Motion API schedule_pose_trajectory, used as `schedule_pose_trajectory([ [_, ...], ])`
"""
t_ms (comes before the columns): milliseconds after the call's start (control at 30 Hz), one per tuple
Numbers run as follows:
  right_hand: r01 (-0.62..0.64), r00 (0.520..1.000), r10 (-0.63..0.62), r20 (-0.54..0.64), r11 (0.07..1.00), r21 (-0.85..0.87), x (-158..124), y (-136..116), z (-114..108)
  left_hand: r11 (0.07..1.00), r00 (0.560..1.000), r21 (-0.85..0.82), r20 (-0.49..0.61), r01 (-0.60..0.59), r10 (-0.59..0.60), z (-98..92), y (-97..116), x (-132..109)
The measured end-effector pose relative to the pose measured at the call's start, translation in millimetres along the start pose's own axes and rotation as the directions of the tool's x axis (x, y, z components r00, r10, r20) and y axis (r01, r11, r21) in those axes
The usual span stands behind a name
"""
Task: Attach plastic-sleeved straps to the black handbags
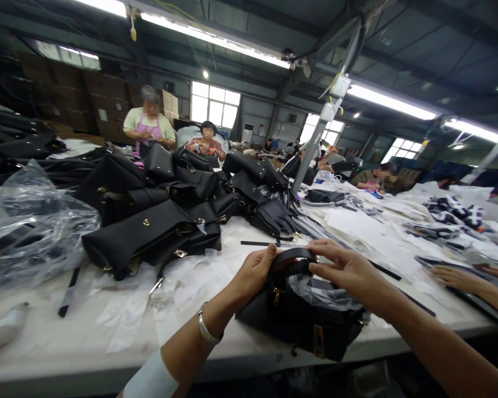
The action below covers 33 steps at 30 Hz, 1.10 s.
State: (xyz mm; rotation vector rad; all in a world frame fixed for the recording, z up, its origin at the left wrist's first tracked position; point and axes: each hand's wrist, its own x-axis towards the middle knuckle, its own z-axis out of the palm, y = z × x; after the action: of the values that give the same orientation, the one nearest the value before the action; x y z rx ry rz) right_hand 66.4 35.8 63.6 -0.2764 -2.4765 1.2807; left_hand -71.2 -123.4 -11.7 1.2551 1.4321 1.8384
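Note:
A black handbag (269, 318) with gold-coloured fittings stands at the front edge of the table, just below my hands. Its curved handle (295, 253) arches over the bag's top. My left hand (254, 272) is closed on the left end of this handle, thumb uppermost; most of its fingers are hidden. At the right end, the fingers and thumb of my right hand (341, 266) pinch the handle. Clear plastic wrap (326, 296) bulges from the bag's top, beneath my right hand.
Black bags (136, 232) are heaped across the table's left and middle. Crumpled clear plastic (37, 221) lies far left. Black strips (68, 293) lie on the white tabletop (66, 345). A co-worker's hand (456, 277) rests on dark material at right. A metal post (315, 146) rises behind.

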Motion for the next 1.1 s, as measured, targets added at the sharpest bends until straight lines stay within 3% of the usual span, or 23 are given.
schedule_pose_trajectory([
  [100,-0.012,1.000,0.012,0.022,1.000,-0.011,-1,-4,1,0.998,1.000,0.052,0.005,-0.020,0.020,2.4,0,14],
  [333,-0.070,0.997,0.068,0.048,0.996,0.053,-2,-1,3,0.990,0.956,-0.119,0.290,0.074,-0.037,-2.0,-1,20],
  [400,-0.076,0.996,0.070,0.062,0.992,0.102,-2,0,5,0.990,0.966,-0.119,0.255,0.072,-0.040,2.6,-1,20],
  [500,-0.093,0.993,0.076,0.093,0.975,0.201,-2,3,11,0.995,0.994,-0.090,0.109,0.036,-0.026,12.1,-3,22],
  [667,-0.052,0.998,0.039,0.045,0.936,0.348,-8,14,24,0.981,0.988,0.133,-0.043,-0.141,0.148,8.9,-5,11],
  [800,-0.053,0.993,0.096,-0.070,0.884,0.465,-18,26,29,0.964,0.990,0.259,-0.110,-0.062,0.093,-6.1,-13,-9],
  [900,-0.115,0.985,0.164,-0.051,0.852,0.511,-20,24,24,0.966,0.992,0.256,-0.111,-0.031,0.062,-10.5,-20,-21],
  [967,-0.061,0.989,0.126,-0.080,0.831,0.552,-15,14,13,0.968,0.990,0.250,-0.121,-0.035,0.067,-9.6,-23,-25],
  [1100,0.175,0.957,-0.005,-0.290,0.808,0.563,-2,-22,-18,0.962,0.984,0.259,-0.127,-0.088,0.124,-7.6,-29,-28],
])
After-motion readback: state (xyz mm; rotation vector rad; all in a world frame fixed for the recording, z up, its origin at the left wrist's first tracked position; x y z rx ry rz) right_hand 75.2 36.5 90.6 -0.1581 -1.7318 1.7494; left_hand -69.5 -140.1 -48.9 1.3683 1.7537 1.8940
